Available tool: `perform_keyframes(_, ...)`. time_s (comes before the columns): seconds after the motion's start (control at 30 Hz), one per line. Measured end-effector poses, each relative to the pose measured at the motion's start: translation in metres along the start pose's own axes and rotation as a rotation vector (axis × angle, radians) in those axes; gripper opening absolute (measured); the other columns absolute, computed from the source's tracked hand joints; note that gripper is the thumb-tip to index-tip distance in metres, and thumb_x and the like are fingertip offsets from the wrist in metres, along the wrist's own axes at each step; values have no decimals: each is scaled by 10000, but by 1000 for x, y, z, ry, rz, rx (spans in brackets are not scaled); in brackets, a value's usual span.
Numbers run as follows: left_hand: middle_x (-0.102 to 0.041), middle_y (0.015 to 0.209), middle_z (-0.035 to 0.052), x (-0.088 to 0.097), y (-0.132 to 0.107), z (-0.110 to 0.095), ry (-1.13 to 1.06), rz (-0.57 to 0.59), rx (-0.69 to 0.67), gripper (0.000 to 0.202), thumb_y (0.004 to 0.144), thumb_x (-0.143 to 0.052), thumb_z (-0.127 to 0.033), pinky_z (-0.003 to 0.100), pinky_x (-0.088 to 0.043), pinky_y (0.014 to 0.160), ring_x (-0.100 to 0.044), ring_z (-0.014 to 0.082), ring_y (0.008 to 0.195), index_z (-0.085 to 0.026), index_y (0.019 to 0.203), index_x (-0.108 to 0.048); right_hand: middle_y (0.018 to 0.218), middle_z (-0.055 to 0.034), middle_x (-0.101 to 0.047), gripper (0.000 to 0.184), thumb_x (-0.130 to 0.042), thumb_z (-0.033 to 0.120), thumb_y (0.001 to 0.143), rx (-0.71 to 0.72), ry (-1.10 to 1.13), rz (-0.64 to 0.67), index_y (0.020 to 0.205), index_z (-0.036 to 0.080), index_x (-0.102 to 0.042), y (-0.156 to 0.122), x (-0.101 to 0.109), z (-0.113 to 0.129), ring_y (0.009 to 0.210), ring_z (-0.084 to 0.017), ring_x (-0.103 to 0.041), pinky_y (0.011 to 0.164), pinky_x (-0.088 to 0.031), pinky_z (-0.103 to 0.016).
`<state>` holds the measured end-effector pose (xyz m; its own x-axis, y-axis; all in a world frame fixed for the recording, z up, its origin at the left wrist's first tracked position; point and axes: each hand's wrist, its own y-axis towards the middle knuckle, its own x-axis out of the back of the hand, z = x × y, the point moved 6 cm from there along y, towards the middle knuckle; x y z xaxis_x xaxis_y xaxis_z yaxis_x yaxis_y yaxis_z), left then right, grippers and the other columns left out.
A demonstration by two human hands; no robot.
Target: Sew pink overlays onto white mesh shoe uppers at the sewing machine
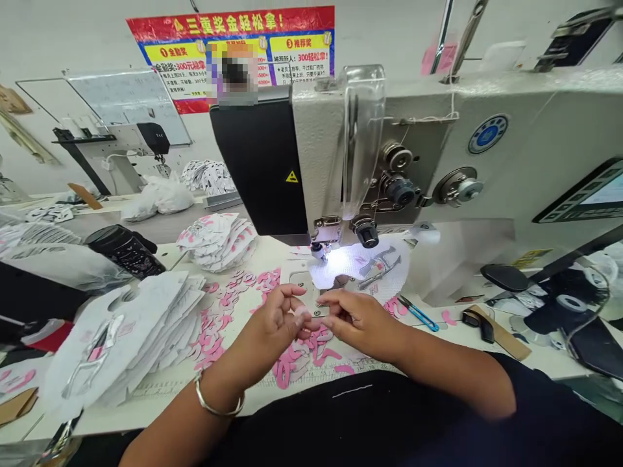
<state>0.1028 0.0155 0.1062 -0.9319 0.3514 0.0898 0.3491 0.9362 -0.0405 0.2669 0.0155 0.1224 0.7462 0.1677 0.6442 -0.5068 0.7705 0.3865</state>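
Observation:
My left hand (280, 318) is closed in a pinch around a small pale pink piece (302, 312), partly covered by the fingers. Close beside it, my right hand (353, 316) has its fingers curled together; anything between the fingertips is too small to make out. Just beyond both hands, a white mesh fabric piece (396, 275) with a silver-grey appliqué lies lit under the needle area of the sewing machine (324, 250). Loose pink cut-out pieces (283, 371) are scattered below and to the left of my hands.
Stacked white fabric pieces (146, 331) stand at the left, with another stack (217, 241) behind. A dark tumbler (126, 250) lies tilted there. Blue thread snips (418, 314) rest at right, near a brown strip (501, 334). The machine head overhangs the work area.

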Motion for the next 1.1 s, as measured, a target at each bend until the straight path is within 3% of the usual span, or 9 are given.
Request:
perform_keyframes(0.13,-684,881,22,-10,0,-12,283,39,-77,324,879,-610,-360,305,-522,719,-668,172,797,-249,1169,-517,739,-1,-646,174,-509,313,972,239,-192,-96,947,185,-624,3,1,18,642,-128,-558,585,-400,-251)
perform_keyframes(0.23,-695,860,31,-1,3,-22,422,-87,-92,225,844,-646,-411,303,-507,705,-655,181,787,-229,973,-622,731,-17,-632,202,-449,248,993,449,-356,-220,876,177,-598,-3,6,26,650,-138,-532,602,-400,-276)
perform_keyframes(0.3,-678,797,27,5,6,-25,376,-147,-45,249,822,-660,-455,291,-492,662,-629,174,737,-213,872,-631,716,-17,-612,163,-473,200,968,521,-449,-304,859,179,-593,-5,13,27,647,-143,-511,594,-391,-286)
perform_keyframes(0.37,-661,750,28,1,9,-22,217,-93,31,289,819,-653,-484,284,-481,638,-607,166,700,-197,819,-621,697,-11,-592,141,-502,157,937,558,-527,-355,835,183,-595,-6,17,28,640,-145,-494,581,-379,-294)
perform_keyframes(0.47,-641,706,32,-11,12,-18,-10,27,96,285,817,-663,-456,283,-469,632,-581,157,670,-180,767,-617,671,7,-570,143,-517,128,923,627,-581,-333,829,190,-605,-5,17,30,624,-141,-481,560,-363,-301)
perform_keyframes(0.53,-613,678,19,-12,16,-20,-53,26,87,250,813,-678,-413,274,-452,626,-554,147,656,-179,747,-618,684,10,-579,118,-532,146,926,662,-555,-297,852,193,-611,-4,17,30,639,-139,-500,572,-381,-300)
perform_keyframes(0.73,-537,749,-9,12,43,-35,109,-213,-69,206,766,-727,-371,249,-389,647,-468,130,701,-198,732,-619,910,-57,-657,89,-582,182,902,491,-443,-415,985,177,-614,3,38,10,881,-188,-601,804,-481,-360)
perform_keyframes(0.93,-567,1101,30,7,65,-24,32,-276,-78,194,749,-721,-340,273,-415,807,-522,170,949,-187,786,-607,1035,-85,-666,161,-576,164,896,342,-559,-426,1056,182,-583,12,30,-14,941,-219,-606,885,-470,-405)
perform_keyframes(1.1,-509,775,-18,-1,73,-16,17,-200,-34,144,768,-664,-282,261,-404,716,-476,133,733,-192,758,-553,955,-58,-678,167,-587,146,897,354,-599,-453,1056,196,-575,12,21,-24,939,-214,-619,905,-465,-406)
